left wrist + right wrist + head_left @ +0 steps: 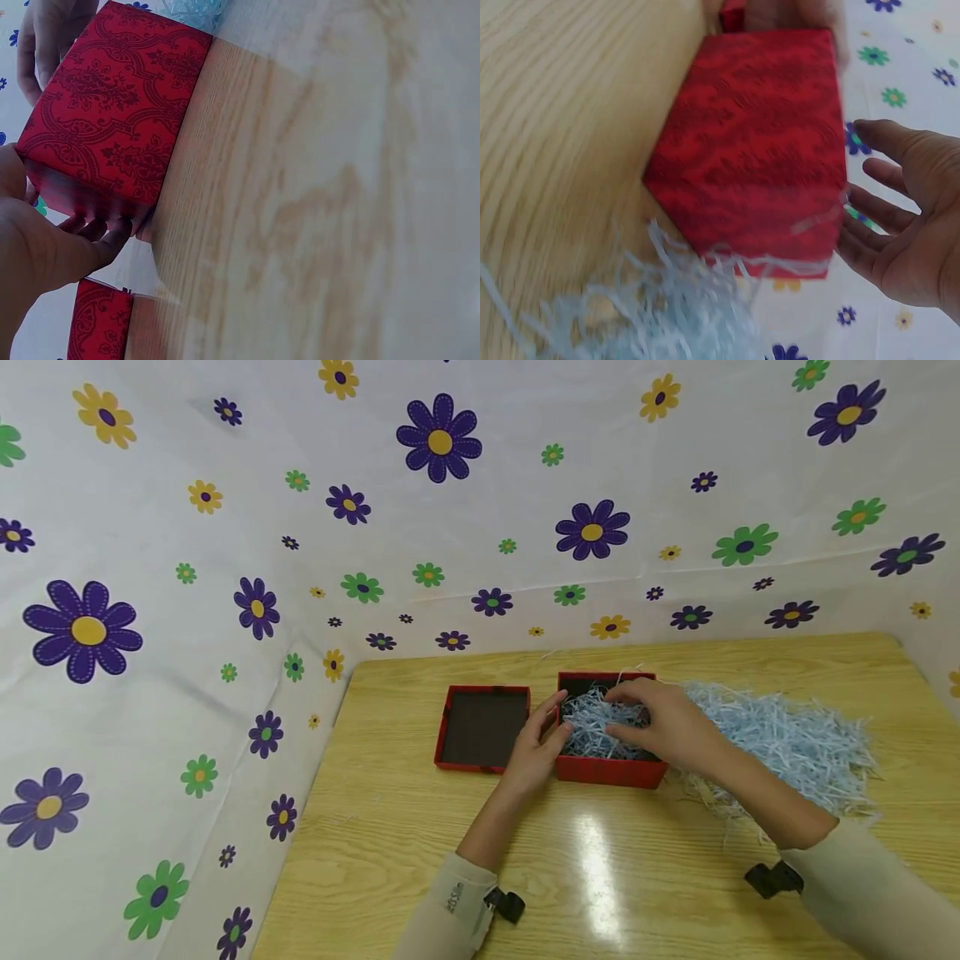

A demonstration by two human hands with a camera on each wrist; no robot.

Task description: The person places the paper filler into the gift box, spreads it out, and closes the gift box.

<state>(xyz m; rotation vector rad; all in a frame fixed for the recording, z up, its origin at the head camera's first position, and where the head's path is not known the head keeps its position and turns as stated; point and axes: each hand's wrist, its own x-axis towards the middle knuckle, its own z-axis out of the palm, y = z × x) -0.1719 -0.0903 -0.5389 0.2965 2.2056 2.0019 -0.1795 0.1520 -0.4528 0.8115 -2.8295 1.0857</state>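
Note:
A red patterned box point(611, 772) with a dark inside stands on the table, filled with pale blue shredded paper point(592, 722). At its left wall is my left hand point(531, 753); thumb and index finger lie over the rim, while the other fingers bear on the outer wall in the left wrist view, gripping the box. Above the paper, my right hand point(671, 722) reaches in from the right with thumb and fingers parted. No paper shows between them in the right wrist view, though the box wall point(757, 142) hides the paper inside.
Left of the box lies a shallow red lid point(483, 727), dark inside up. A loose heap of pale blue shredded paper point(787, 743) spreads over the right of the wooden table point(390, 835). A flower-printed white cloth point(487, 518) hangs behind and at the left.

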